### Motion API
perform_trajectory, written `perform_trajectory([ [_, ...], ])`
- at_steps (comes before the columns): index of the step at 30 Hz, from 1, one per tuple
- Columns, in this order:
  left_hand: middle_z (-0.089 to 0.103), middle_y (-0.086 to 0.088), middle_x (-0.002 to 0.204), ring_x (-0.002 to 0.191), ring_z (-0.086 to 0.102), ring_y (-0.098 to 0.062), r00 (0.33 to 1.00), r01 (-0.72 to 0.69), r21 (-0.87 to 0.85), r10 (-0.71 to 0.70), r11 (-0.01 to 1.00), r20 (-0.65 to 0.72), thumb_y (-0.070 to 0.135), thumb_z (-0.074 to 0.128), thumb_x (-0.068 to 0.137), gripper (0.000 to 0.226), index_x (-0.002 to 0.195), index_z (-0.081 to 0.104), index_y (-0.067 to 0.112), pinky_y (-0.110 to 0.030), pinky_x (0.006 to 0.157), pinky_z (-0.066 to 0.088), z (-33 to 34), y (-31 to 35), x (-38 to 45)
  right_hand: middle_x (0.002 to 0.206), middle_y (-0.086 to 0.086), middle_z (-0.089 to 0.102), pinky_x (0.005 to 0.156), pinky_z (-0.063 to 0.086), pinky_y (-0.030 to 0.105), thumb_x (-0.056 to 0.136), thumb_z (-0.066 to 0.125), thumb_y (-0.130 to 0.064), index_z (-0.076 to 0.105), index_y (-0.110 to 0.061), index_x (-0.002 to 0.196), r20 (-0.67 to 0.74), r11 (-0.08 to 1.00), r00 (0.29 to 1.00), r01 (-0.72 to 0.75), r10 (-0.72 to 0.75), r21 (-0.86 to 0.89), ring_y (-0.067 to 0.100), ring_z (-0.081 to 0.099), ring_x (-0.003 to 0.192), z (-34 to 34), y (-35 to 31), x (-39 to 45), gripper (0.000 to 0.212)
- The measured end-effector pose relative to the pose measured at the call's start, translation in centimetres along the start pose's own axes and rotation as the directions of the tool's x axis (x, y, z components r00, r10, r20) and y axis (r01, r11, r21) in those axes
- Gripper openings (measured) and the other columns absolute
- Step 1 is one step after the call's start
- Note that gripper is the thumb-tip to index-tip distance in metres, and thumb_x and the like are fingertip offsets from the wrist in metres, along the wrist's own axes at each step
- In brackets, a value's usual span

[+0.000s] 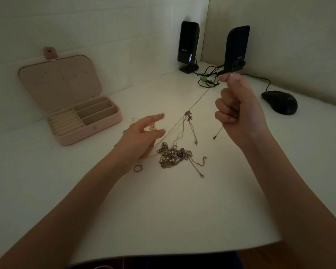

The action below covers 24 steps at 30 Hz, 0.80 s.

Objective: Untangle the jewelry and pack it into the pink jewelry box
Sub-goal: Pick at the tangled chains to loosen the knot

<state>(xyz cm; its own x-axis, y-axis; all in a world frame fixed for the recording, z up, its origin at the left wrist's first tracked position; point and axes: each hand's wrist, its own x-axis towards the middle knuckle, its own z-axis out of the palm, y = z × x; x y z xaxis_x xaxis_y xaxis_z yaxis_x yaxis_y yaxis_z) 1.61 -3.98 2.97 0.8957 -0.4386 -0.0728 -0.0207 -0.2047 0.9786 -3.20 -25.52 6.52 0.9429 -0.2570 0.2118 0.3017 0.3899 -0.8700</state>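
A tangled heap of chains, pearls and a purple stone pendant (175, 155) lies on the white desk (163, 206). My right hand (239, 107) is raised above the desk, fist closed, pinching a thin chain (199, 100) that runs taut down toward my left hand, with a small knot of charms (188, 115) hanging on it. My left hand (142, 136) hovers left of the heap with fingers spread, the chain's lower end at its fingers. The pink jewelry box (85, 121) stands open at the left, its compartments showing nothing inside. A small ring (137, 168) lies by my left wrist.
Two black speakers (188, 45) (236, 49) with cables (208, 78) stand in the back corner. A black mouse (279, 101) sits at the right. A gold earring (152, 126) and small loose pieces lie beyond my left hand. The desk's front edge is near me.
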Motion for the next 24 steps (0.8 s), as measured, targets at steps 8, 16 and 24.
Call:
perform_trajectory([
  [8,0.03,-0.003,0.045,0.044,0.02,-0.015,0.952,-0.1,0.078,0.072,0.992,0.297,0.044,0.065,0.071,0.026,0.072,0.077,0.021,-0.027,0.046,0.014,0.7,1.5,-1.6,0.056,-0.003,0.027,0.045,0.019,0.024,0.097,0.045,-0.019,0.059,-0.014,0.089,-0.005,0.985,1.0,0.019,-0.02,-0.172,0.011,0.021,0.05,-0.1,0.5,0.1,0.017],
  [16,0.061,-0.003,0.071,0.05,0.052,-0.01,0.983,-0.026,-0.042,0.034,0.999,0.181,0.017,0.058,0.091,0.02,0.075,0.067,0.007,-0.014,0.034,0.024,0.9,1.0,-1.1,0.069,-0.003,0.06,0.055,0.038,0.025,0.089,0.054,-0.019,0.068,-0.022,0.079,-0.167,0.546,0.979,-0.079,-0.113,-0.834,0.006,0.039,0.051,-0.6,1.6,0.8,0.018],
  [24,0.074,-0.003,0.097,0.04,0.059,-0.016,0.991,0.096,-0.045,-0.091,0.994,0.099,0.024,0.051,0.097,0.028,0.076,0.053,0.007,-0.013,0.031,0.023,1.1,1.2,-1.2,0.095,-0.011,0.057,0.079,0.046,0.032,0.082,0.07,-0.037,0.066,-0.032,0.095,0.266,0.209,0.957,0.239,0.113,-0.948,0.009,0.052,0.084,-0.2,2.8,0.2,0.015],
])
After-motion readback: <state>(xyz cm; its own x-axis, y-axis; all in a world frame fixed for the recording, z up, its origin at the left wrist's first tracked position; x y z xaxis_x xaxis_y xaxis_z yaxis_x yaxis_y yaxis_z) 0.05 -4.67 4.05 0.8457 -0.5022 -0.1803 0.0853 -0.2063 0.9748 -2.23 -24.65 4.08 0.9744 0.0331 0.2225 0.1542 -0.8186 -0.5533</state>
